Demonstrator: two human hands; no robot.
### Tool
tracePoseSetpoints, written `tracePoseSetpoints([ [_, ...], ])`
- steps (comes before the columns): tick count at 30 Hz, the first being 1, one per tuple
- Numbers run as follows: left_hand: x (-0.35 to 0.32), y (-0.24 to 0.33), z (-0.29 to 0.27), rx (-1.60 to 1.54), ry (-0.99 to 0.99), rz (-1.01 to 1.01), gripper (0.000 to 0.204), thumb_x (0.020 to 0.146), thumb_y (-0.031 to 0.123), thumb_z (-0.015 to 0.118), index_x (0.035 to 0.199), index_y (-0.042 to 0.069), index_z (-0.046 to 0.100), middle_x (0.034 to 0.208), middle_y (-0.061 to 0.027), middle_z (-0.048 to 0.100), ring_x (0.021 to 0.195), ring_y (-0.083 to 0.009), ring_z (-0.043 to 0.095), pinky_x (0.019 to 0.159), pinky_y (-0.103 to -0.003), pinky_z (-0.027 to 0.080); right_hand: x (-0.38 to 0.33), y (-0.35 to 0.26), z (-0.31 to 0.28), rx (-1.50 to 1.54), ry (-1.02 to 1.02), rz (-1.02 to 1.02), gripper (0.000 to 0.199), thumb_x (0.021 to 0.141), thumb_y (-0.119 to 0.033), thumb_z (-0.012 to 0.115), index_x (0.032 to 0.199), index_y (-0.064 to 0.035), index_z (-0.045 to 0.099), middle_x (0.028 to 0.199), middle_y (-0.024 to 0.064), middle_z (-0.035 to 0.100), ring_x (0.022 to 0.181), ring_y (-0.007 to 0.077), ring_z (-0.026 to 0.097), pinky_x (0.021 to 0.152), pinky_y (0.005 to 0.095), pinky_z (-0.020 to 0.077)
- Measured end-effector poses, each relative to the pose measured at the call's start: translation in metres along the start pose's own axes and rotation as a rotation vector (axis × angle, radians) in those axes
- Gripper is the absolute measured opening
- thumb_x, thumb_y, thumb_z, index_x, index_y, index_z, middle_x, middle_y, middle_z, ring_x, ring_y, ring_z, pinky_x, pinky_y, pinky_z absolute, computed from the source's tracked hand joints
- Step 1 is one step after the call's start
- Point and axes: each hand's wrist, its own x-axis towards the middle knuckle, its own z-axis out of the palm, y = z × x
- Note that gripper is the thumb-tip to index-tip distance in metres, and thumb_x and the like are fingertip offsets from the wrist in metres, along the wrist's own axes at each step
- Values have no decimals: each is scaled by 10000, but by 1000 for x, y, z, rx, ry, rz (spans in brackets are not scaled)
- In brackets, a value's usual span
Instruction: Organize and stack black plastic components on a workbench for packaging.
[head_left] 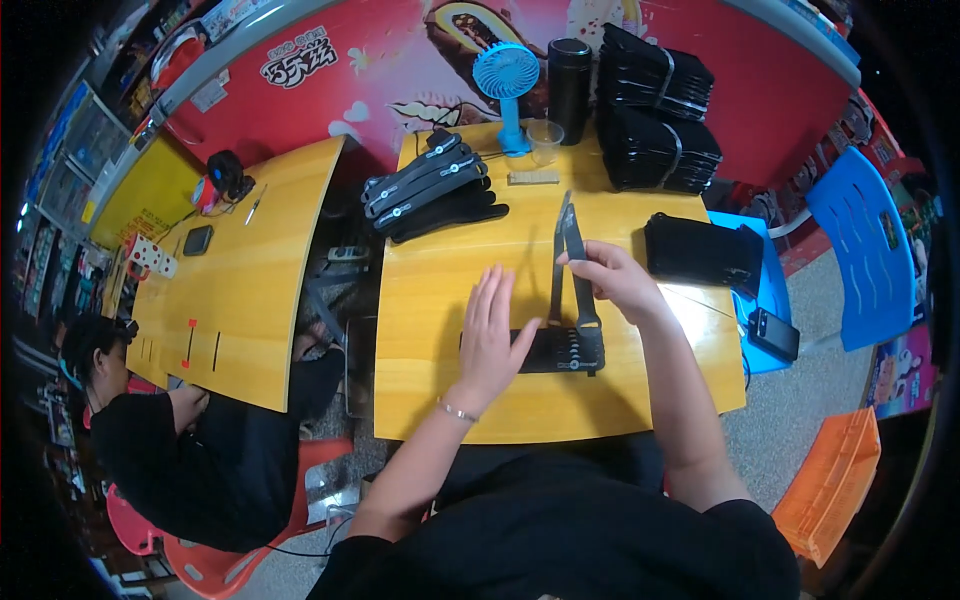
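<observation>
On the yellow table in front of me lies a flat black strap bundle (550, 354), with a row of pale marks near its right end. My right hand (622, 282) pinches a dark grey strap (582, 300) between thumb and fingers, holding it upright above that end. A second dark strip stands just left of it; whether the two are one looped strap I cannot tell. My left hand (487, 325) is open, fingers stretched out, over the bundle's left end. Contact between that palm and the bundle is hidden.
Black straps (428, 188) are piled at the back left. Banded stacks of black packages (660, 148) stand at the back right, beside a black cylinder (569, 90) and a blue fan (508, 95). A black package (703, 250) lies right. Another person (190, 450) sits at the left table.
</observation>
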Motion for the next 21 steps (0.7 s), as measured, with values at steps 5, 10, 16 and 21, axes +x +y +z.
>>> tracePoseSetpoints([
  [5,43,-9,48,-244,-107,-98,773,864,172,638,1463,20,174,1369,-251,399,1284,-344,427,1039,-433,370,-29,-22,15,102,-52,-77,219,893,-204,559,1051,-73,635,798,-50,556,658,24,452,581,177,346],
  [10,65,-17,70,-1063,-124,-392,483,915,121,542,1347,42,342,1014,-71,546,827,-138,570,667,-253,510,-51,-33,13,138,-98,-219,159,909,-149,513,970,-44,615,789,-9,554,698,43,479,608,197,387],
  [16,90,-26,41,-847,-173,-376,136,953,124,507,1082,81,516,701,-23,519,550,-135,533,500,-270,473,-95,-54,-9,352,47,-138,144,869,-135,445,865,-49,561,662,-34,438,582,51,390,540,198,286],
  [21,113,-16,11,-40,-65,299,209,868,36,530,1073,76,518,874,-191,650,788,-409,614,659,-467,495,-123,-37,-40,241,109,-216,148,855,-157,474,881,-44,566,671,-44,431,553,34,370,486,193,260],
])
